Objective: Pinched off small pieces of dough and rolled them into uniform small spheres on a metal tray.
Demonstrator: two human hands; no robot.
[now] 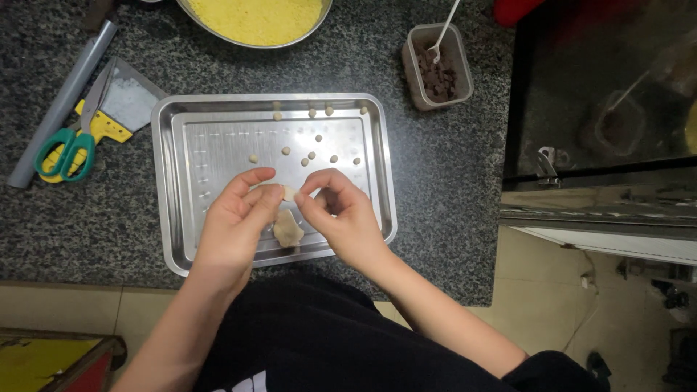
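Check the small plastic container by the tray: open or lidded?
Open. The plastic container shows no lid; brown pieces lie exposed inside and a white utensil stands in it.

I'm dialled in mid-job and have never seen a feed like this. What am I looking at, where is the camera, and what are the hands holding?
There is no machine here: a person works with two bare hands, and the single picture comes from a camera worn on their head, looking down.

Below is a dark speckled stone counter. On it sits a shiny metal tray with about a dozen small beige dough balls scattered over its far half.

The left hand and right hand meet above the tray's near edge and pinch a small piece of dough between their fingertips. A larger dough lump hangs just below them; which hand carries it is hard to tell.

Around the tray: green-handled scissors on a yellow scraper at the left, a bowl of yellow crumbs at the top, and a small tub of dark brown pieces with a white spoon.
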